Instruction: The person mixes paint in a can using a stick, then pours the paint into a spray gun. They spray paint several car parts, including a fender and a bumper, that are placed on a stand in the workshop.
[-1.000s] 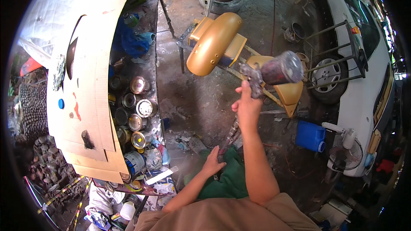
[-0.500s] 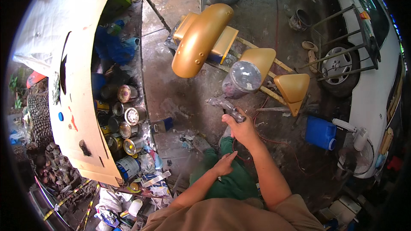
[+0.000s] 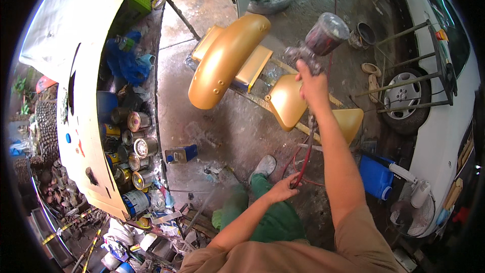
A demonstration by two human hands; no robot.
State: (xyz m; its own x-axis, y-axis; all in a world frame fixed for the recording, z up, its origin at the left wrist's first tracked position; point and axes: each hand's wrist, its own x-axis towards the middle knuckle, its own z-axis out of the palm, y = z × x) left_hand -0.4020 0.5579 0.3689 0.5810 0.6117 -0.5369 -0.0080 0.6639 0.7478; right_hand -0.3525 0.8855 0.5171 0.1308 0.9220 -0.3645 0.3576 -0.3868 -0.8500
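Observation:
My right hand (image 3: 314, 87) is closed around the grip of a paint-stained spray gun (image 3: 303, 56). Its paint-smeared cup (image 3: 327, 34) rises above the hand, toward the upper right. Below, near my green trousers, my left hand (image 3: 284, 190) grips the red air hose (image 3: 304, 164), which runs up toward the gun. A curved gold fender (image 3: 230, 60) lies left of the gun, over other gold parts. Under my right wrist a gold side panel (image 3: 286, 102) rests on a strip-like frame (image 3: 255, 97). My forearm partly covers a second gold panel (image 3: 347, 123).
Several paint cans (image 3: 145, 147) crowd the left beside a bent cardboard sheet (image 3: 90, 121). A rectangular tin (image 3: 182, 154) stands on the floor. To the right are a blue jerrycan (image 3: 375, 176), a fan (image 3: 413, 207), a metal rack (image 3: 414, 78) and a white car (image 3: 429, 136).
The spray gun and my right hand have moved up and right, over the gold panels. My left hand has shifted right and now holds the red hose. My view has shifted slightly.

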